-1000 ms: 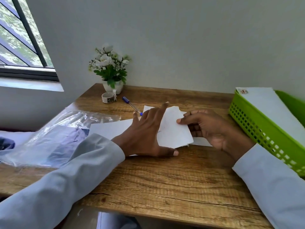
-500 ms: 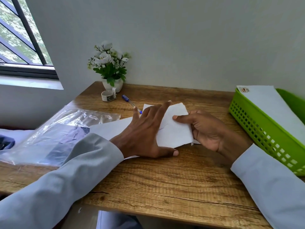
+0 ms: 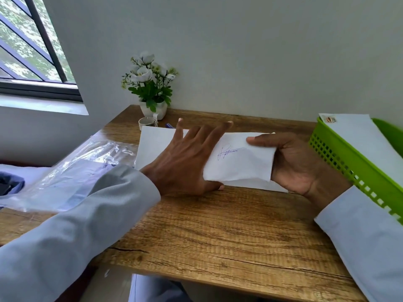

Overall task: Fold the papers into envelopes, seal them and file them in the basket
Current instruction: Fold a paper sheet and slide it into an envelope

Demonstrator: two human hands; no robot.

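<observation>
A white paper with a blue signature lies folded over on the wooden table. My left hand presses flat on its left part with straight, spread fingers. My right hand grips the folded right flap, thumb on top and fingers beneath. More white paper shows under and left of my left hand. A green basket stands at the right with a white envelope inside.
A clear plastic bag lies on the table's left. A white flower pot, a tape roll and a pen sit at the back, near the wall. A window is at the upper left.
My right hand has folded the right flap further left over the paper, so the blue signature now faces up. My left hand stays pressed on the paper.
</observation>
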